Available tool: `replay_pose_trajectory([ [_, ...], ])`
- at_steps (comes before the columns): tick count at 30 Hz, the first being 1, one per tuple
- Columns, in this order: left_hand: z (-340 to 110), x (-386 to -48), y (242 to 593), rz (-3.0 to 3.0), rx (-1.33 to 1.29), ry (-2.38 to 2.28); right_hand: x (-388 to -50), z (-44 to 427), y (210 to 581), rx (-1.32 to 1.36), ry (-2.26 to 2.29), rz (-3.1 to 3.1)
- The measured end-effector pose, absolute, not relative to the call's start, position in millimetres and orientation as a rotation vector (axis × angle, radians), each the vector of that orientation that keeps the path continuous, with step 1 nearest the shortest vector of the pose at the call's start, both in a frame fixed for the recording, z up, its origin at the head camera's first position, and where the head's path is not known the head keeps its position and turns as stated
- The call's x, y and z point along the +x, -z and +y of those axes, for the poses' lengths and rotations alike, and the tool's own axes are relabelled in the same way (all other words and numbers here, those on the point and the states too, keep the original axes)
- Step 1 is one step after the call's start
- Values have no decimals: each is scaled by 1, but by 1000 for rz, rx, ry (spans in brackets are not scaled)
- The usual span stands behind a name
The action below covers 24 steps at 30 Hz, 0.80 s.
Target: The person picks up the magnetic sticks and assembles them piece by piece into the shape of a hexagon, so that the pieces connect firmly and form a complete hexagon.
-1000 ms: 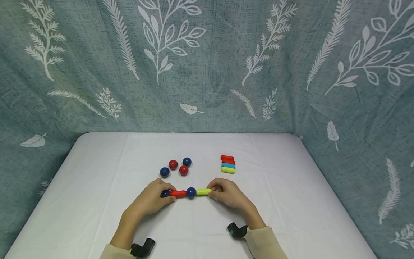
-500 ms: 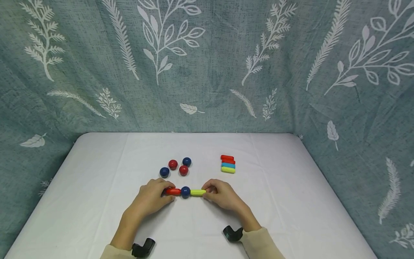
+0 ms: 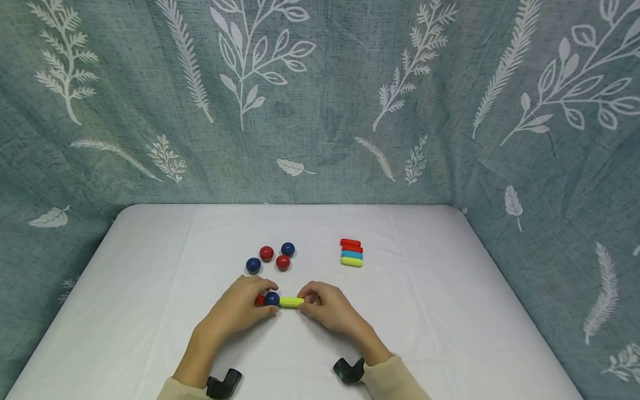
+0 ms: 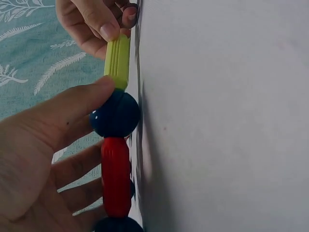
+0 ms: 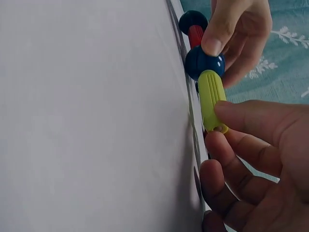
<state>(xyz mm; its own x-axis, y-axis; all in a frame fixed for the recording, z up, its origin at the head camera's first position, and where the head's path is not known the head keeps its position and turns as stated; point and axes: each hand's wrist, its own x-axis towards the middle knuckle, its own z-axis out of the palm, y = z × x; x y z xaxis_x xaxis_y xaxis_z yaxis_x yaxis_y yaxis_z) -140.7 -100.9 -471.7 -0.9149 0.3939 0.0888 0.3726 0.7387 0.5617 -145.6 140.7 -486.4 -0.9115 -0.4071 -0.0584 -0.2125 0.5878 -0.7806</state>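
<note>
A chain of pieces lies in a row between my hands: a blue ball, a red rod (image 4: 116,176), a second blue ball (image 3: 272,299) and a yellow-green rod (image 3: 291,302). My left hand (image 3: 236,306) grips the chain at the middle blue ball, its thumb across the ball near the yellow-green rod. With thumb and fingers, my right hand (image 3: 331,309) pinches the free end of the yellow-green rod. The end blue ball (image 5: 192,21) shows in both wrist views; in the head view my left hand hides it and much of the red rod.
Beyond my left hand sit two loose blue balls (image 3: 253,265) and two red balls (image 3: 283,263). To the right, several short rods (image 3: 352,254) in red, light blue and yellow-green lie side by side. A white cloth (image 3: 425,311) covers the table; a green leaf-patterned curtain (image 3: 330,111) hangs behind.
The chain and my right hand have shifted left. My left hand's hold has moved along the chain from the end ball and red rod to the middle blue ball.
</note>
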Motion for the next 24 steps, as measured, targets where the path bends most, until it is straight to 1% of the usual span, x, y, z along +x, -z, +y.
replay_pose_trajectory([
  [11, -96, -139, 473, 2826, 641, -907, -142, 130, 486, -549, 1219, 2590],
  [24, -96, -139, 474, 2851, 623, -893, -140, 129, 484, -567, 1233, 2592],
])
